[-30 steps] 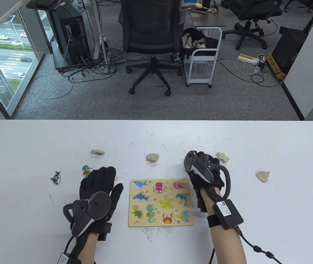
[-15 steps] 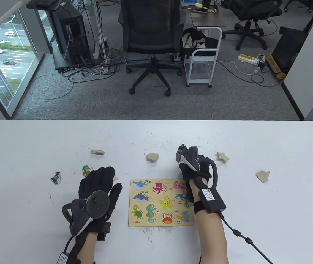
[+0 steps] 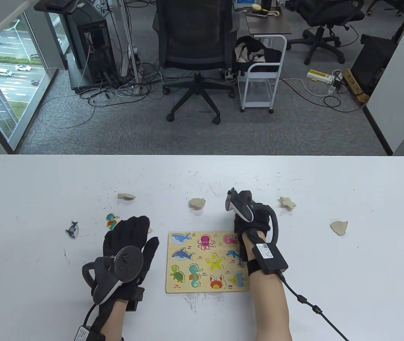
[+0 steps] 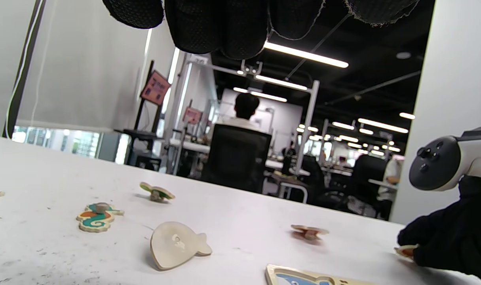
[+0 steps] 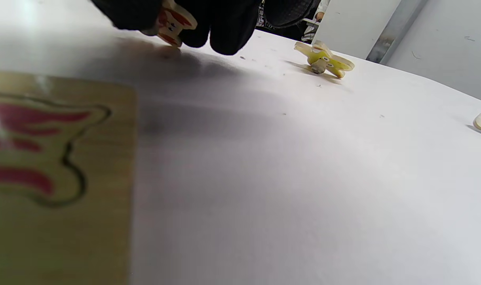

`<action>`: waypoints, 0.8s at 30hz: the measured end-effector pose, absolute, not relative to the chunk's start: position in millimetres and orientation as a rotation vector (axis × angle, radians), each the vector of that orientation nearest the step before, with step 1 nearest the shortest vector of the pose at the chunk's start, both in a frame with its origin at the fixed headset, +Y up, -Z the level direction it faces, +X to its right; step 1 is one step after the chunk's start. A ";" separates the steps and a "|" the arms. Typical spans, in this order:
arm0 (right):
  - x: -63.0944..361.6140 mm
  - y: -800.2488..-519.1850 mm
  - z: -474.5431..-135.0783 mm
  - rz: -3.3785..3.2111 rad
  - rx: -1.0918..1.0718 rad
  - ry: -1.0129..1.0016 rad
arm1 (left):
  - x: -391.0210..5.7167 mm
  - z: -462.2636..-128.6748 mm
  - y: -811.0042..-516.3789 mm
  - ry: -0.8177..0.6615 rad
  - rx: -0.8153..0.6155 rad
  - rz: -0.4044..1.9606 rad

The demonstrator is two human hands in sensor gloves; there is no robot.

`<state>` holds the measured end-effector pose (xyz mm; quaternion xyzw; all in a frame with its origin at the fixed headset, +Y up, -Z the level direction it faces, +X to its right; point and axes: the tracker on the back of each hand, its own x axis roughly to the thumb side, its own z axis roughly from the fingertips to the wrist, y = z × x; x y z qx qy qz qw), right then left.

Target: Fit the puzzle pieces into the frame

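Right hand (image 3: 253, 220) sits just past the far right corner of the square wooden puzzle frame (image 3: 207, 262), fingers pinching a small red-and-cream wooden piece (image 5: 170, 23) low over the white desk (image 3: 329, 277). Left hand (image 3: 127, 245) lies flat and spread on the desk beside the frame's left edge, holding nothing. Under its fingertips (image 4: 216, 27), a pale face-down fish-shaped piece (image 4: 177, 244) lies close by. The frame rests near the desk's front, with bare surface to its right. Loose pieces ring it: the teal-orange seahorse piece (image 3: 111, 221) and blue fish piece (image 3: 72, 229) to the left, the yellow starfish piece (image 5: 323, 59) face down to the right, well apart from the frame.
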<state>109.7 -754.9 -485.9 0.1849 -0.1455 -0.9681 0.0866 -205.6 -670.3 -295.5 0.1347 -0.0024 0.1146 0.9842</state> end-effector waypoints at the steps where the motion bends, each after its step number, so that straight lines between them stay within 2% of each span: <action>1: 111.1 -751.9 -485.5 -2.902 0.559 -0.434 | -205.9 -295.7 -670.4 -0.004 0.270 0.232; 6: 116.0 -737.3 -477.0 -2.947 0.506 -0.426 | -205.8 -295.7 -670.2 -0.005 0.268 0.237; 11: 115.6 -708.2 -451.6 -3.051 0.294 -0.342 | -202.1 -293.9 -668.1 -0.021 0.280 0.245; 19: 99.6 -649.2 -365.4 -3.072 -0.183 -0.133 | -181.7 -286.3 -662.1 -0.113 0.270 0.312; 24: 86.1 -624.8 -305.1 -3.057 -0.375 0.104 | -166.3 -282.6 -659.1 -0.208 0.153 0.491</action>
